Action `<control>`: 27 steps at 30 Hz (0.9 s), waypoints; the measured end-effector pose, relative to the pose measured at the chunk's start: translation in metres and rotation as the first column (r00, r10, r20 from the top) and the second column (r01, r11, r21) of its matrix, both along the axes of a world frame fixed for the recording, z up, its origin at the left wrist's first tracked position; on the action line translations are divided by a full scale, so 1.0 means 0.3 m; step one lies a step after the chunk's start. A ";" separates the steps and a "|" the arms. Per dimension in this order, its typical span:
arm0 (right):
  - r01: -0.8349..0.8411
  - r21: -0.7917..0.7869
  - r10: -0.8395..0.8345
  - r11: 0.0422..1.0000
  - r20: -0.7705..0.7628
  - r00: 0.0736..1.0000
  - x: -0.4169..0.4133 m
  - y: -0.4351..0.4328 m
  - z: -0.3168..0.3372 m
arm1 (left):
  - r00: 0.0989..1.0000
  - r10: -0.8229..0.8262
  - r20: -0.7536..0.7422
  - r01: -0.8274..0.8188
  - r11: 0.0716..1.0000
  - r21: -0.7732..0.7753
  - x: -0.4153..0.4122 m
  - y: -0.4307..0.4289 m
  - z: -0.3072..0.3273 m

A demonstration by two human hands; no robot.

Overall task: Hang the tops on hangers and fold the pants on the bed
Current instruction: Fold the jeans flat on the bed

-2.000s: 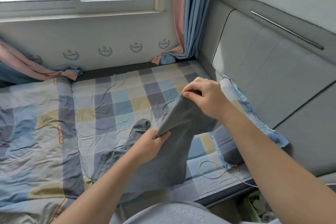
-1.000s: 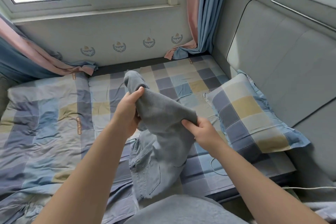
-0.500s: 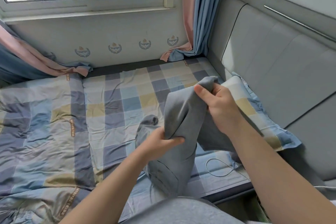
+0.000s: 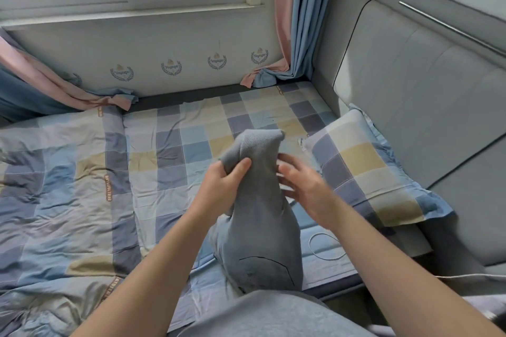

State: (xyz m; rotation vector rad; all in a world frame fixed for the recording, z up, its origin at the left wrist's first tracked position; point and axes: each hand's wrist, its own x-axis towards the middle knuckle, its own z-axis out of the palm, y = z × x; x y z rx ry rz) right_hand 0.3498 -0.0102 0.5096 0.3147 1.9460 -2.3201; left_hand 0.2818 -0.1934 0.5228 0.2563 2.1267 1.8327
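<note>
A pair of grey-blue jeans (image 4: 260, 227) hangs upright in front of me above the near edge of the bed (image 4: 178, 145). My left hand (image 4: 221, 186) grips the bunched fabric near the top, thumb pressed across it. One end of the jeans sticks up above that hand. My right hand (image 4: 304, 186) is blurred, its fingers spread beside the right side of the jeans; whether they touch the fabric is unclear. A curved pocket seam shows low on the jeans.
A checked quilt (image 4: 54, 186) covers the bed's left part. A checked pillow (image 4: 367, 172) lies against the padded grey headboard (image 4: 410, 90) on the right. A white cable (image 4: 325, 252) loops near the bed's edge. Curtains (image 4: 295, 22) hang by the window wall.
My right hand has let go of the raised end of the jeans and dropped beside them. My left hand has moved up the fabric, and the jeans now hang more upright.
</note>
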 end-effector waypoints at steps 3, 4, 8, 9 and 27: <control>-0.059 0.015 0.057 0.998 0.100 0.993 0.037 -0.060 -0.074 | 0.995 0.092 0.045 -0.095 0.992 0.087 -0.010 0.004 0.031; -0.106 0.040 0.101 0.994 0.117 0.988 0.047 -0.084 -0.099 | 0.992 0.111 0.059 -0.118 0.985 0.126 -0.017 0.006 0.039; -0.185 0.349 0.110 0.919 0.224 0.968 0.063 -0.146 -0.206 | 0.984 0.117 0.133 -0.151 0.945 0.289 -0.045 -0.001 0.091; -0.165 0.410 0.064 0.897 0.250 0.966 0.063 -0.145 -0.223 | 0.983 0.118 0.139 -0.155 0.941 0.301 -0.051 -0.006 0.100; 0.174 0.174 -0.153 0.969 -0.128 0.980 -0.015 0.011 0.103 | 0.883 -0.391 0.260 0.421 0.904 -0.070 0.041 -0.044 -0.255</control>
